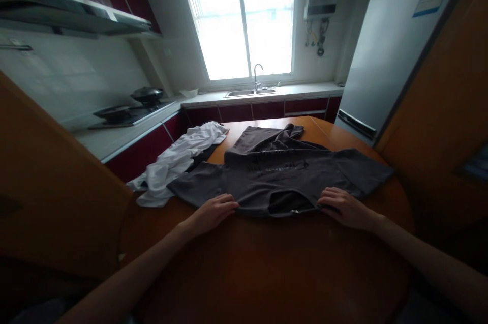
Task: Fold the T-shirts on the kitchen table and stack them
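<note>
A dark grey T-shirt [282, 171] with dark lettering lies spread on the wooden table, its neckline towards me and its lower end bunched at the far side. My left hand [219, 209] grips the shirt's near edge at the shoulder, left of the neck opening. On the other side of the opening, my right hand [341, 205] is closed on the shoulder edge, fingers curled over the cloth. Both sleeves stretch outward past my hands. A small pale label shows at the collar.
White and dark clothes [175, 153] lie heaped on the table's left side. The round wooden table [267, 268] fills the foreground. Beyond it are a counter with a sink [251, 92], a stove with pans [147, 95] at left, and a refrigerator [385, 54] at right.
</note>
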`<state>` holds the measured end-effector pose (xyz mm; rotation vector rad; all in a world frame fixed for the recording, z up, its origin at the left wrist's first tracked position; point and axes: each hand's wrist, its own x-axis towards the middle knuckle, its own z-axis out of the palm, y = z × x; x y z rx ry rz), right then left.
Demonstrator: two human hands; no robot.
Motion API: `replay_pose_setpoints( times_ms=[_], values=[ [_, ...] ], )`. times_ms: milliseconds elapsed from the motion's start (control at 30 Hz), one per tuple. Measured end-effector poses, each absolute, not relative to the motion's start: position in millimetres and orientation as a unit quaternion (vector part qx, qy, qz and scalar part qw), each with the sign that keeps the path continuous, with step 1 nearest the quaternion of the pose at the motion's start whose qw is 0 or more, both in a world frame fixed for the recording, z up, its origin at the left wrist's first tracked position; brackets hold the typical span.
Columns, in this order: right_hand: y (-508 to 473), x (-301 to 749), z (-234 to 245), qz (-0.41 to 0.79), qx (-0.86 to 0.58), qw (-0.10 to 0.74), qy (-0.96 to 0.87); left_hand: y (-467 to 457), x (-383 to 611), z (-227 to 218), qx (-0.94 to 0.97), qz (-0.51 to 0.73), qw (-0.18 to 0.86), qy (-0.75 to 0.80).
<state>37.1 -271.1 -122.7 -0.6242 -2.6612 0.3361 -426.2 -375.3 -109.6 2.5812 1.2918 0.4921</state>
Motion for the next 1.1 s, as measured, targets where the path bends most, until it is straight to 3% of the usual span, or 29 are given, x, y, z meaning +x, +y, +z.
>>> replay_pose_setpoints(
  times_ms=[133, 333, 400, 567, 667, 833, 1100],
  values=[
    [-291.0, 33.1, -104.8, 0.243, -0.251, 0.138, -0.927, -394.5, -423.6, -92.4, 0.853, 0.124, 0.218, 0.458],
    [-292.1, 31.4, -62.5, 0.457, -0.263, -0.053, -0.848, -406.2, -430.8, -49.1, 0.784, -0.009, 0.466, 0.41],
    [-265.5, 26.8, -55.4, 0.47, -0.265, -0.049, -0.84, -388.9, -438.5, -41.7, 0.766, 0.001, 0.499, 0.405],
    [-160.1, 7.7, -49.8, 0.317, -0.372, 0.157, -0.858, -294.5, -468.8, -45.2, 0.745, 0.198, 0.331, 0.544],
    [-100.5, -5.5, -49.8, 0.188, -0.494, 0.219, -0.82, -226.6, -490.1, -57.0, 0.685, 0.266, 0.205, 0.646],
    [-29.5, -31.4, -66.8, 0.104, -0.598, 0.223, -0.763, -140.5, -516.5, -82.3, 0.573, 0.306, 0.147, 0.746],
    [38.3, -80.9, -109.8, 0.088, -0.691, 0.173, -0.696, -44.6, -527.9, -121.5, 0.537, 0.32, 0.13, 0.77]
  ],
)
